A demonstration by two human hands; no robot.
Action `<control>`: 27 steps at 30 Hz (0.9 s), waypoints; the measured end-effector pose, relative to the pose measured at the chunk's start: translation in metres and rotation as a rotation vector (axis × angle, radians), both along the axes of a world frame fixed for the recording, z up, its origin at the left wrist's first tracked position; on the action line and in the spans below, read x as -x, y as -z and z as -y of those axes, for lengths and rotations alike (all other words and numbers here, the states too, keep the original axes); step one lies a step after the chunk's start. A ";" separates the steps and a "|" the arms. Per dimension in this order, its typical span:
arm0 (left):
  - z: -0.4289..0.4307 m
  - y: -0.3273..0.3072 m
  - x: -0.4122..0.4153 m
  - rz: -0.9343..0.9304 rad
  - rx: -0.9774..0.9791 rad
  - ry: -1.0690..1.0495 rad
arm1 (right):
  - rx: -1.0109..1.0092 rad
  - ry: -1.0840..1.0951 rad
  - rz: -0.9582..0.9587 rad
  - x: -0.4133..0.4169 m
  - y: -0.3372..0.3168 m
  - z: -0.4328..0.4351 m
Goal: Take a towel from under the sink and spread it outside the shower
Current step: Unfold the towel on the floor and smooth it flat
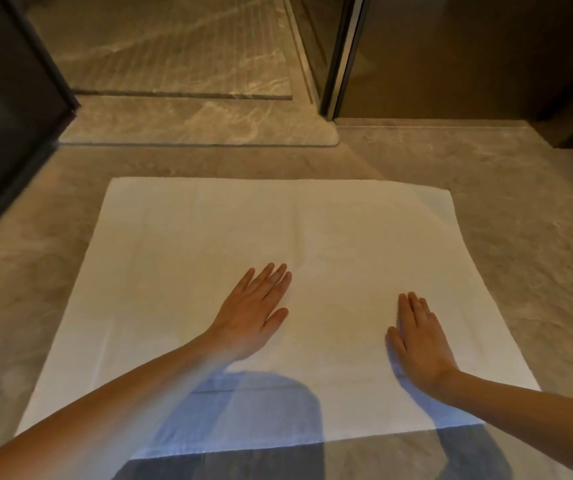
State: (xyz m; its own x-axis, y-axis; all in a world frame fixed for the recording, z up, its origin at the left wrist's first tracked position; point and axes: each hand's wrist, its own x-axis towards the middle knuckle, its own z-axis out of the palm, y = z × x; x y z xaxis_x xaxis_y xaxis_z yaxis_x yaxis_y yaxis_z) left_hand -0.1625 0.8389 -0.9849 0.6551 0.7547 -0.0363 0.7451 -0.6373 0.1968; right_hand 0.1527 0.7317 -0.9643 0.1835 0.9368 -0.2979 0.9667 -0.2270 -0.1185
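Observation:
A white towel (208,237) lies spread flat on the stone floor, just in front of the shower entrance (174,57). A faint fold crease runs down its middle. My left hand (253,311) rests palm down on the towel near its centre, fingers straight and together. My right hand (418,341) lies flat on the towel to the right, fingers straight. Neither hand holds anything. My shadow falls across the towel's near edge.
A low raised threshold (202,123) crosses the floor beyond the towel's far edge. A dark wall panel (4,116) stands at the left. A metal-framed glass door post (338,64) stands at the upper right, with brown wall behind it. Marbled floor (520,220) surrounds the towel.

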 end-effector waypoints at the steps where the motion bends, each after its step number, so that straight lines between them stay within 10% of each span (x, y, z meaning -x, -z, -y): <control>1: 0.001 -0.003 0.008 0.018 -0.016 -0.033 | -0.009 0.002 -0.046 0.009 -0.006 -0.008; 12: -0.036 -0.023 0.121 -0.010 -0.053 -0.372 | -0.203 -0.494 -0.288 0.181 -0.060 -0.115; 27: -0.055 0.015 0.193 -0.007 0.013 -0.556 | -0.177 -0.562 -0.102 0.305 -0.002 -0.197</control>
State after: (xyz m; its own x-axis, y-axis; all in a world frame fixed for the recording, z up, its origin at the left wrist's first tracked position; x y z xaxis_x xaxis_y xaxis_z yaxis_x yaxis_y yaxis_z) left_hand -0.3560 0.8942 -0.9996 0.1575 0.9862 -0.0509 0.9699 -0.1449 0.1956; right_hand -0.1519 0.9285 -0.9618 -0.3763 0.9189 -0.1183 0.9146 0.3480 -0.2061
